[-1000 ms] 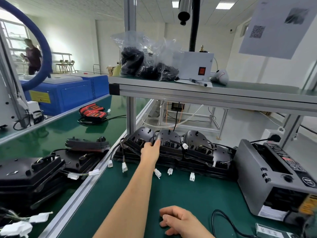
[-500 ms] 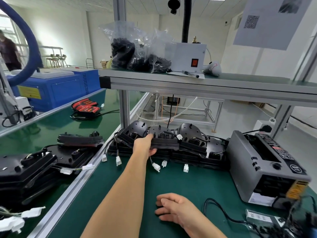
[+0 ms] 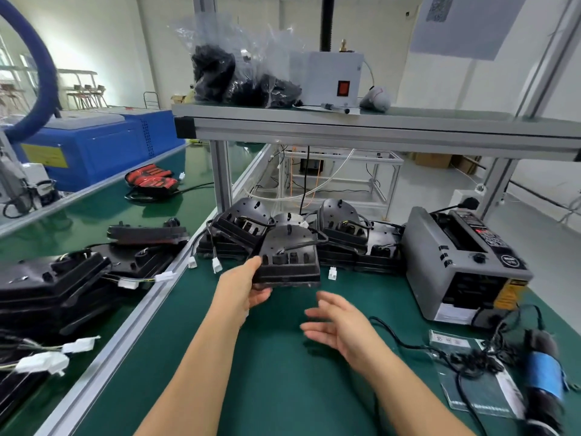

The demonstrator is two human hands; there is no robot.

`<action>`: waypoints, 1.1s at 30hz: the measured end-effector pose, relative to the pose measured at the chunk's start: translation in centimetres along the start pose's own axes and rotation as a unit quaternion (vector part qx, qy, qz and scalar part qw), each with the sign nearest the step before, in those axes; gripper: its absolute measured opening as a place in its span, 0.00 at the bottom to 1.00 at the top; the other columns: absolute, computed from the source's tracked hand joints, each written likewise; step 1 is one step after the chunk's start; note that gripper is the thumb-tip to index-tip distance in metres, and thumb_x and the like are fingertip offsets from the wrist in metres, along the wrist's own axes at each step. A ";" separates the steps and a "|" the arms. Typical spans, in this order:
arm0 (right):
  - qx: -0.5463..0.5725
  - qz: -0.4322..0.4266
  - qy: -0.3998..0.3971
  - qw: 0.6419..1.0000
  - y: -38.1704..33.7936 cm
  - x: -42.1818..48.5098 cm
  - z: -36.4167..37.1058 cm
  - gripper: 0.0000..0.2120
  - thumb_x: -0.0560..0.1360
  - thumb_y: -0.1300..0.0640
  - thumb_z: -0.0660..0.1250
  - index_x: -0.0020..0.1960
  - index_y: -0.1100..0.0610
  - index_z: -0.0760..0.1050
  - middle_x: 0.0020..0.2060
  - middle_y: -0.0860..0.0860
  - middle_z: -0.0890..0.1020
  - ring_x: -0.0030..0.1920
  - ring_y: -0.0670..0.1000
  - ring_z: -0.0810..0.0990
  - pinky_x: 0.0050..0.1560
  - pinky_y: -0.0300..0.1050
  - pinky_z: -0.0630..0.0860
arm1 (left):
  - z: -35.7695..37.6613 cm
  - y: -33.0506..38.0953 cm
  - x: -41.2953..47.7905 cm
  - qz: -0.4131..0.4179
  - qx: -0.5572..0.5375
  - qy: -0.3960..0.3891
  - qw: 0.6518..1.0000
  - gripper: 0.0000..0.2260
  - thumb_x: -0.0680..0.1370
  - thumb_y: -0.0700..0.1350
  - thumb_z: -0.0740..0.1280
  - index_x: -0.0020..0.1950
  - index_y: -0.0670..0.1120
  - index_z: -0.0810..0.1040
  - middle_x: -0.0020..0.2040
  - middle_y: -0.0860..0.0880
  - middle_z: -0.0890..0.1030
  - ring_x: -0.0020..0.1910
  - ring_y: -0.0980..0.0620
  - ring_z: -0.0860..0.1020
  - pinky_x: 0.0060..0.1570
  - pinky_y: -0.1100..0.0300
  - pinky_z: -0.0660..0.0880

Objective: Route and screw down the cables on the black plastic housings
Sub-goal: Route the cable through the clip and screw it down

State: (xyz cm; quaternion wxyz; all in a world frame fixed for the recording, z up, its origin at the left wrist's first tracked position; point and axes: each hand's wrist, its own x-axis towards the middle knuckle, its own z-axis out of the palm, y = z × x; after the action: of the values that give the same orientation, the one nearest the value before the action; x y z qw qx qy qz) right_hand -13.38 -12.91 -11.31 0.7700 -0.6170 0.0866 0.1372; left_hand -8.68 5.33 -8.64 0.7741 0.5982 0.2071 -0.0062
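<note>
My left hand grips the left front corner of a black plastic housing and holds it above the green mat, a black cable running across its top. My right hand hovers open just below and to the right of it, fingers spread, touching nothing. Behind stand stacked black housings with cables and white connectors hanging over the mat.
A grey tape dispenser stands at the right. An electric screwdriver with blue band and a bag of screws lie at the front right. More housings pile on the left conveyor. An aluminium shelf spans overhead.
My left hand has lifted one housing off the stack and drawn it toward me. My right hand has risen from the mat and opened under it.
</note>
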 end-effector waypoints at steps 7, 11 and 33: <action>-0.114 -0.015 -0.025 0.993 -0.1 -3.6 -2.7 0.12 0.81 0.51 0.58 0.63 0.46 0.73 0.54 0.54 0.82 0.43 0.54 0.84 0.42 0.46 0.81 | -2.9 -4.5 -6.6 0.021 0.110 -0.074 0.991 0.09 0.77 0.48 0.66 0.44 0.45 0.84 0.33 0.45 0.83 0.31 0.50 0.80 0.33 0.59 0.78; -0.227 0.023 -0.023 0.973 1.2 -5.5 -4.3 0.16 0.79 0.48 0.61 0.66 0.45 0.69 0.57 0.51 0.78 0.44 0.52 0.83 0.43 0.45 0.82 | -3.4 -6.6 -9.0 0.004 0.143 -0.093 0.985 0.07 0.78 0.47 0.66 0.48 0.47 0.83 0.38 0.43 0.84 0.32 0.47 0.82 0.33 0.60 0.79; -0.395 -0.011 -0.040 0.918 3.5 -8.7 -4.2 0.27 0.77 0.48 0.62 0.73 0.45 0.58 0.44 0.48 0.76 0.35 0.46 0.82 0.36 0.42 0.80 | -4.0 -6.6 -11.6 0.256 0.541 -0.041 0.800 0.12 0.80 0.54 0.57 0.61 0.56 0.74 0.54 0.59 0.73 0.55 0.57 0.72 0.50 0.59 0.70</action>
State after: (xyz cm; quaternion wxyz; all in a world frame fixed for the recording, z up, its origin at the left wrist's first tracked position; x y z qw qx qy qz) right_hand -22.60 -17.16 -12.89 0.4680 -0.8659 -0.0125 0.1763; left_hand -22.20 4.45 -11.75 0.3056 0.9502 -0.0226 0.0559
